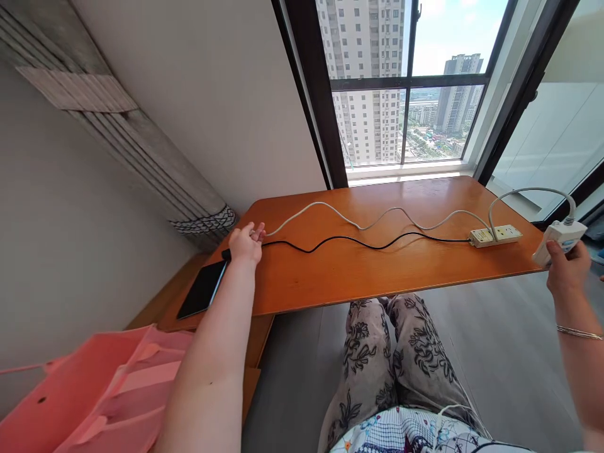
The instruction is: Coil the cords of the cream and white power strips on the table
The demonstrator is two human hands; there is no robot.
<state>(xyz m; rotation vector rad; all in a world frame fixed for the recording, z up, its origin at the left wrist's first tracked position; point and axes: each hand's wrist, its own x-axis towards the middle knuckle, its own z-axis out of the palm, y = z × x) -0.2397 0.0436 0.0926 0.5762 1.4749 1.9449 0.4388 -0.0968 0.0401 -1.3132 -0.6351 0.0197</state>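
My left hand [246,244] is at the left end of the table, fingers closed around the end of a thin white cable [361,227]. That cable runs in waves across the wood toward a white power strip [507,234]. A black cable [330,238] lies roughly parallel, reaching the strip's left end; its other end passes near my left hand by a small black piece [226,255]. Off the table's right edge, my right hand [570,267] grips a white power adapter [561,239]. A thick white cord [533,189] arches from the adapter's top down to the strip.
The orange-brown wooden table [358,274] spans the view below a window [406,82]. A black tablet [202,290] lies at its left end. A pink fabric organizer [108,384] is at lower left, and a grey curtain [141,145] hangs by the wall.
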